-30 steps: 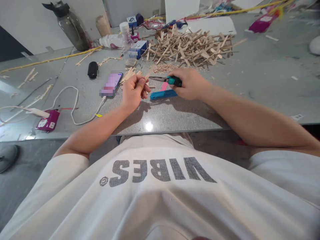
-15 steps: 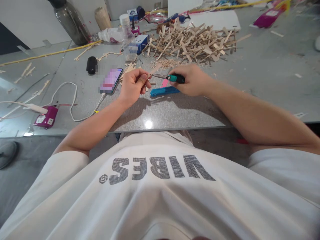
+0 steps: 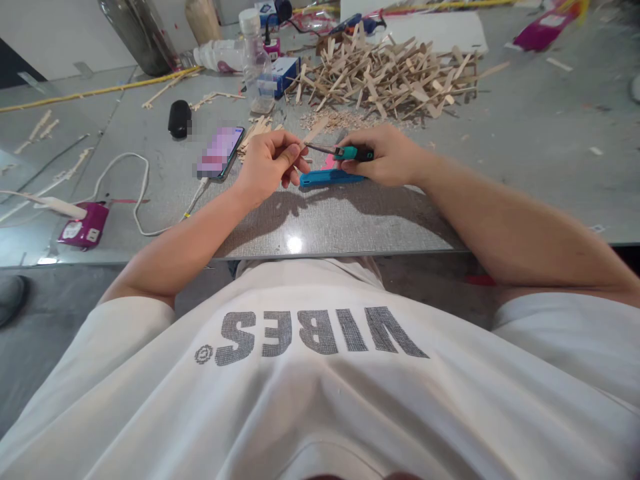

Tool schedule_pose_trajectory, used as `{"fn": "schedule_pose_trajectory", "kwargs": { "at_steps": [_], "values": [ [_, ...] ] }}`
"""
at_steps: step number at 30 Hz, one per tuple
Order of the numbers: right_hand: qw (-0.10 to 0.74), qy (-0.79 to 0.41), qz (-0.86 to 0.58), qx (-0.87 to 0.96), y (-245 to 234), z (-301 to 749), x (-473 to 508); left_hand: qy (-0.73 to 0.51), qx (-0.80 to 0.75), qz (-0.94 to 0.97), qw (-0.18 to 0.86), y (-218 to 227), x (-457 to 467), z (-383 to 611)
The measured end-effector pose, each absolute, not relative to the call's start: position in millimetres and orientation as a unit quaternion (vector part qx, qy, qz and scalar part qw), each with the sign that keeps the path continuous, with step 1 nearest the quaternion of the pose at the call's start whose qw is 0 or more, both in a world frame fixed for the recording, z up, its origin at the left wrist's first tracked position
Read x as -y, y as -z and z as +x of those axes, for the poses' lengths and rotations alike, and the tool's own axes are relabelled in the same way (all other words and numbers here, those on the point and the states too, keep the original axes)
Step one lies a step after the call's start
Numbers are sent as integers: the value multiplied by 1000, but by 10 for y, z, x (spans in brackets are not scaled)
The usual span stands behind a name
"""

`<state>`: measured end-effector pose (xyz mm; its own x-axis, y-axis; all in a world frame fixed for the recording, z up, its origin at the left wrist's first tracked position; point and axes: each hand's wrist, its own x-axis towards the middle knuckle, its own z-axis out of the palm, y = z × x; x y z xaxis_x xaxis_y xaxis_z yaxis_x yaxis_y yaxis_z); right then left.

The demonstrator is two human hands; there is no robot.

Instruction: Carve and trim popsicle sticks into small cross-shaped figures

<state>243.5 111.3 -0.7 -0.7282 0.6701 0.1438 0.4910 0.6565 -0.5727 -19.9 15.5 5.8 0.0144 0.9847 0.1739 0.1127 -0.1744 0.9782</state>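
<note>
Near the front edge of the grey desk, the left hand pinches a thin pale wooden stick between thumb and fingertips, just above the surface. The right hand is curled tight round teal-handled metal pliers, whose nose meets the stick close to those fingertips. A slip there could nip a finger or splinter the stick, I'd say. A blue plastic tool lies underneath, and a heap of wooden sticks sits toward the far edge.

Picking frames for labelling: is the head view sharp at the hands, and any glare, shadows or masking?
Head view: left hand and right hand look sharp; one small glare spot on the table near its front edge; soft shadows lie under both hands; the phone screen is pixelated; the table's edges bow, wide-lens distortion.
</note>
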Motion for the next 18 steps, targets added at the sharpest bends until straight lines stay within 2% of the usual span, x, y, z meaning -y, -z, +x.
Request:
{"fn": "schedule_pose_trajectory", "kwargs": {
  "at_steps": [6,12,18],
  "values": [
    [169,-230,-296,911,-4,2494,-1133,-479,-496,582,432,-91,-154,-250],
    [122,-170,-291,934,-56,2517,-1139,-448,-470,624,434,-48,-158,-304],
    [118,-200,-322,918,-72,2494,-1062,-464,-478,592,453,-115,-131,-273]
  ]
}}
